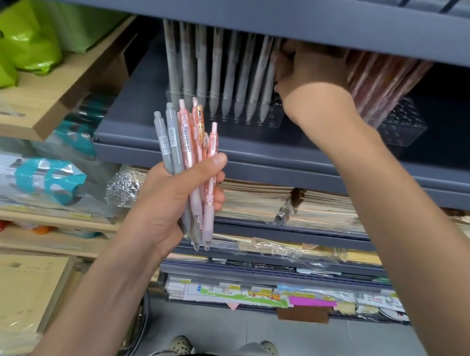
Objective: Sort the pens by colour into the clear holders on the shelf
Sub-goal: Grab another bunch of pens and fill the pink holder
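— Head view: what's on the shelf (260,154)?
— Two clear holders. The left holder (274,117) stands full of grey pens (215,79); the right holder (405,125) has pink pens (380,83).
— The hands?
— Right hand (309,77) is between the holders, fingers curled by the last grey pen; grasp unclear. Left hand (165,198), below the shelf, grips a bunch (186,141) of grey and pink pens.

Shelf (260,154) dark slate grey. Left clear holder (271,120): grey pens (228,81). Right clear holder (402,125): pink pens (380,83). Loose bunch (195,178): 2 grey, rest pale pink, 1 orange-topped, white barcode labels. Bags (22,39) lime green; bags (48,177) teal-and-white. Notebooks (254,201) beige.
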Action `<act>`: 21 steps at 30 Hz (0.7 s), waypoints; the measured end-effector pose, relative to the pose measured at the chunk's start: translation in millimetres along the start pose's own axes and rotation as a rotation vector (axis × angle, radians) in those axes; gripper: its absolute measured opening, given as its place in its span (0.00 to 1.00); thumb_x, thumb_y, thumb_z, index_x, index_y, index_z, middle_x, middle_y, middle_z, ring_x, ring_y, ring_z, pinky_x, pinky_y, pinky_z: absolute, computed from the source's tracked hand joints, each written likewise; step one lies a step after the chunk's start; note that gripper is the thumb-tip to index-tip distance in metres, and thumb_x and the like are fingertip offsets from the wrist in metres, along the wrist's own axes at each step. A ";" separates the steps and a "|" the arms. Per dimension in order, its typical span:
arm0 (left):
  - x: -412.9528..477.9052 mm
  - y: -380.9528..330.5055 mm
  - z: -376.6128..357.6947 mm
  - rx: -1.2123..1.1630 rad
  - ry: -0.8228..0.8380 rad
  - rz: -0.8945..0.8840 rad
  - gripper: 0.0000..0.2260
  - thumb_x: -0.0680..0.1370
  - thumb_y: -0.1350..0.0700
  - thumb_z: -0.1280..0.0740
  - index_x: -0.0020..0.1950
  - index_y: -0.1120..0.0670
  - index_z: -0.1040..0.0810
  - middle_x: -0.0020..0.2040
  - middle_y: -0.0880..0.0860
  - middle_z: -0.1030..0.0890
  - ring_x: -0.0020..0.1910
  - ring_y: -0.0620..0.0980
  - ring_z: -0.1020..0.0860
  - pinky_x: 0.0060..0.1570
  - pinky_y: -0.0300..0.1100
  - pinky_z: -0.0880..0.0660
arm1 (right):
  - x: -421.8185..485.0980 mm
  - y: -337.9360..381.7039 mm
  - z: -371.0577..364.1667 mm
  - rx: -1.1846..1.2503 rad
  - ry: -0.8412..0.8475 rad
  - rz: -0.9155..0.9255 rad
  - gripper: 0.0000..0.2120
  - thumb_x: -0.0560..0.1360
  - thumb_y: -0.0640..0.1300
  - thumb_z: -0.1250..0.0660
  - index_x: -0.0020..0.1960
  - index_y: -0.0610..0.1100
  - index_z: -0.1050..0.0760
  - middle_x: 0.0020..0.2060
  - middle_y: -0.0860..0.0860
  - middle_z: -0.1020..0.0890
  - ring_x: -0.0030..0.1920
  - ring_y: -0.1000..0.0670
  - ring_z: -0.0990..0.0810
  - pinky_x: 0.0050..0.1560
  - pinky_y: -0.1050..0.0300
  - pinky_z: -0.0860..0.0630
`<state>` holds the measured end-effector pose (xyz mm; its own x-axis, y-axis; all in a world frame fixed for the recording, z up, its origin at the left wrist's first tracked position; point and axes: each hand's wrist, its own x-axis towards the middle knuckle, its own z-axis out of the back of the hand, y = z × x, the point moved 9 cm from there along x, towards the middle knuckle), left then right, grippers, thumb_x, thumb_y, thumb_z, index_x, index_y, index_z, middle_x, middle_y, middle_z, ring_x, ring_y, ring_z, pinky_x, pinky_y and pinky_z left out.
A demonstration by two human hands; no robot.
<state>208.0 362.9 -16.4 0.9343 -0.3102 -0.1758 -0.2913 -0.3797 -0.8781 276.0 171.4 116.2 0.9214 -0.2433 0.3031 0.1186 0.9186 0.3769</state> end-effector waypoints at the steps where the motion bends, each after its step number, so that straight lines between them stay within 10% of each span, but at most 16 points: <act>1: 0.8 0.6 0.3 0.005 -0.007 0.002 0.08 0.63 0.49 0.19 0.39 0.47 0.14 0.35 0.52 0.18 0.28 0.48 0.21 0.29 0.39 0.23 | -0.2 -0.3 1.6 -0.001 -0.032 -0.007 0.15 0.83 0.50 0.45 0.62 0.44 0.26 0.58 0.45 0.20 0.59 0.43 0.23 0.47 0.62 0.38; 21: 7.6 2.9 3.0 0.016 -0.022 0.037 0.10 0.60 0.48 0.19 0.38 0.48 0.13 0.35 0.52 0.18 0.28 0.48 0.21 0.29 0.39 0.23 | -13.9 -19.7 -5.8 0.348 -0.142 0.010 0.09 0.78 0.47 0.35 0.53 0.43 0.21 0.38 0.54 0.19 0.45 0.49 0.17 0.50 0.63 0.25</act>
<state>214.8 362.0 -21.6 0.9272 -0.3045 -0.2181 -0.3227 -0.3538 -0.8779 263.0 158.4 99.5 0.8584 -0.2980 0.4176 -0.0458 0.7663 0.6409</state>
